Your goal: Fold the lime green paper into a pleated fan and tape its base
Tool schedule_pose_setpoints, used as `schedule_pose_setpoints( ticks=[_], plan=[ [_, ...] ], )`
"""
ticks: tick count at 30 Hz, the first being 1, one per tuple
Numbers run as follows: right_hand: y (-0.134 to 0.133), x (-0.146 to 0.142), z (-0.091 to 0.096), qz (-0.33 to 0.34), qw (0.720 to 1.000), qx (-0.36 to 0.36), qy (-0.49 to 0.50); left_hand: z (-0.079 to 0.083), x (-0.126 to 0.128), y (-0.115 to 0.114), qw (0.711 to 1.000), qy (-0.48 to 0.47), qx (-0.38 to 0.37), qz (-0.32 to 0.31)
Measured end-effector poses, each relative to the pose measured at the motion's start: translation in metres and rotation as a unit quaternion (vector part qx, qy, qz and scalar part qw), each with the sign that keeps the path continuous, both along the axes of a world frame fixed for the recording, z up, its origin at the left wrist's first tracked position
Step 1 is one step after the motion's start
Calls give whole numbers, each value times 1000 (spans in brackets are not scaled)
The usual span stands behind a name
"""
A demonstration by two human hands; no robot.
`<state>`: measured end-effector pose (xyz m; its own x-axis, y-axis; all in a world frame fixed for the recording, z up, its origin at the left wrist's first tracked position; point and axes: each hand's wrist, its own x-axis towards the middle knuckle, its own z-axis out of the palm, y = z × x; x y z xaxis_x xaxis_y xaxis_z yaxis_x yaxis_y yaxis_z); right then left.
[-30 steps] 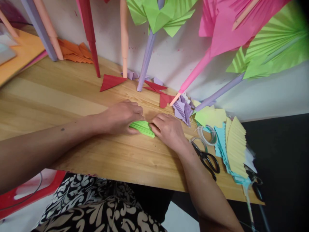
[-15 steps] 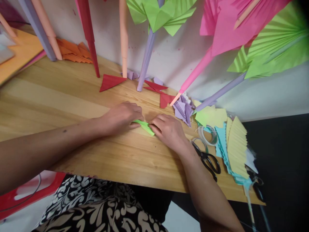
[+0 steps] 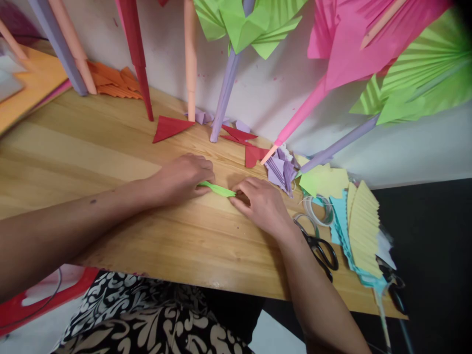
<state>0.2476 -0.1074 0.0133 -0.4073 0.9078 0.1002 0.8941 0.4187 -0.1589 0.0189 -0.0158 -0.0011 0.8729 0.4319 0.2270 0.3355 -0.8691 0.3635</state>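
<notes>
A narrow strip of folded green paper stretches between my two hands, just over the wooden table. My left hand pinches its left end, the fingertips curled around it. At the other end, my right hand grips the tip between thumb and fingers. Both ends of the paper are partly hidden by my fingers. Close to my right forearm lie black-handled scissors and a roll of clear tape.
Red paper scraps and a pleated purple paper piece lie along the wall. Rolled paper stems, one purple, lean there with green and pink pleated fans. Yellow pleated paper sits at the table's right end.
My hands have drawn slightly apart, and more of the green paper shows between them. The paper looks narrower and flatter in angle now.
</notes>
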Motion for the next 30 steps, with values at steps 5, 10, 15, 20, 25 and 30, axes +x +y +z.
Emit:
schedule_pose_setpoints(
  ticks=[5, 10, 15, 20, 25, 30],
  plan=[
    [2, 1, -3, -6, 1000, -7, 16, -2, 2, 1, 1000, 14, 1, 6],
    [4, -1, -4, -2, 999, -11, 31, -4, 5, -1, 1000, 23, 13, 10],
    [7, -5, -5, 6, 999, -20, 51, -6, 10, -3, 999, 17, 39, 2],
    [8, -2, -6, 0, 997, -2, 82, -6, 8, 2, 999, -32, 27, 22],
    [7, 8, -8, -25, 994, 70, 75, -6, 4, 11, 997, -57, -7, 58],
    [8, 16, -11, -32, 991, 85, 93, -12, 6, 15, 996, -81, -1, 45]
  ],
)
